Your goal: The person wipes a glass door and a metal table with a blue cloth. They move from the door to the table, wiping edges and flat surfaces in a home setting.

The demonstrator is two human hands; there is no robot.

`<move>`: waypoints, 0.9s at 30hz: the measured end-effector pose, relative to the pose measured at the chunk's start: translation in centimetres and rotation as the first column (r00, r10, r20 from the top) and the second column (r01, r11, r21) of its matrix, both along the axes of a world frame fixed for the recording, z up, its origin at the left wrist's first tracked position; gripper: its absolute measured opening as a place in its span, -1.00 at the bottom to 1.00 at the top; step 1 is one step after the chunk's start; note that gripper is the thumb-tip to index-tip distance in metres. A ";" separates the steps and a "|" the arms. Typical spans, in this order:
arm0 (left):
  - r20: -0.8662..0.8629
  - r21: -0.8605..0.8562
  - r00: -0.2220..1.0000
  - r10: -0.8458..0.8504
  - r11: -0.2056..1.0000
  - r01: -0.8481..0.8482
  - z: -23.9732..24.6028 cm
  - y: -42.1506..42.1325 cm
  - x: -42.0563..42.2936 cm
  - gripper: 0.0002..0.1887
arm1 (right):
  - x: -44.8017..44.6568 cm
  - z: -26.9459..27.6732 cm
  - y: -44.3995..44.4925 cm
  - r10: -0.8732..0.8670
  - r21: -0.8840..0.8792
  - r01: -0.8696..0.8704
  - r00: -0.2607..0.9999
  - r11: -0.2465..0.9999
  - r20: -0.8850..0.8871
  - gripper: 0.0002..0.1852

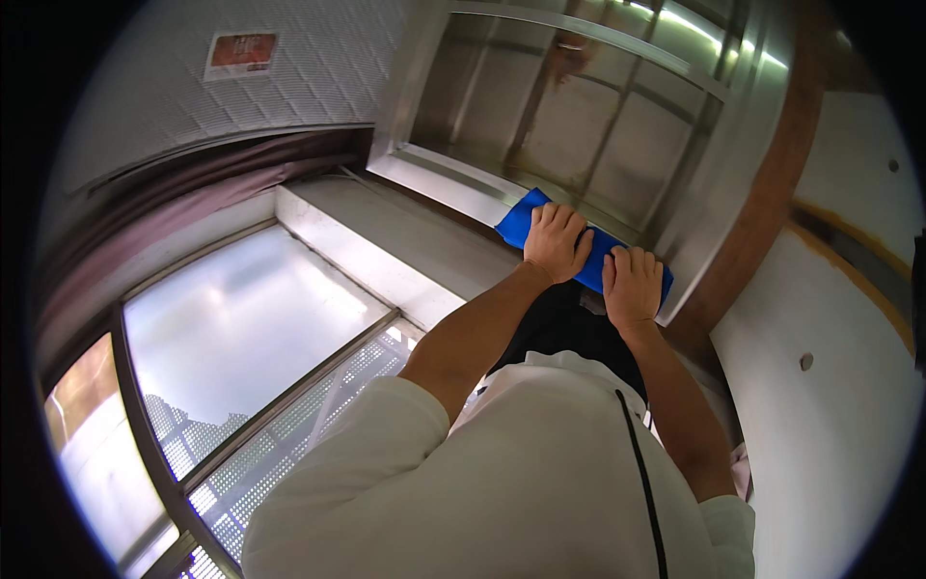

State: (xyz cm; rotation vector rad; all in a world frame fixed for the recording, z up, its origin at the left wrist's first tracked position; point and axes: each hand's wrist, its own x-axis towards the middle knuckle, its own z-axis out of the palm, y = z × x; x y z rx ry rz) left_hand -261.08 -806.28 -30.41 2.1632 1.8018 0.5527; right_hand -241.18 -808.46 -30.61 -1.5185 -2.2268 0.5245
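Note:
A bright blue folded piece that looks like cloth (515, 221) lies along the near edge of a metal-framed panel (452, 177). My left hand (555, 242) rests over its left half, with the fingers curled across the top. On the right half, my right hand (634, 286) grips it the same way, fingers over the far edge. The two hands are a short gap apart. Behind the cloth the panel's shiny, reflective surface (571, 123) is divided by darker bars. What lies beneath the cloth is hidden.
To the left is a window with a frosted pane (246, 311) and perforated sheet (289, 420) behind it. A mauve curtain (217, 188) hangs above. A ribbed grey surface (318, 65) bears a red label (242, 52). At right stand a wooden post (759, 210) and white wall (810, 449).

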 end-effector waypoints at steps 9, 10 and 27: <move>0.050 0.086 0.998 0.024 0.996 -0.028 0.3 2.6 -13.4 -0.81 | -13.6 -0.7 2.2 -0.033 0.072 0.029 0.998 0.997 0.052 -0.78; 0.058 0.078 0.998 0.031 0.996 -0.035 0.1 2.8 -15.2 -0.82 | -15.3 -1.0 2.5 -0.025 0.080 0.020 0.998 0.997 0.063 -0.78; -0.022 0.056 0.981 0.192 0.980 -0.191 -2.7 3.7 -37.0 -0.77 | -41.3 -0.5 6.7 0.118 -0.227 -0.093 0.988 0.969 0.103 -0.84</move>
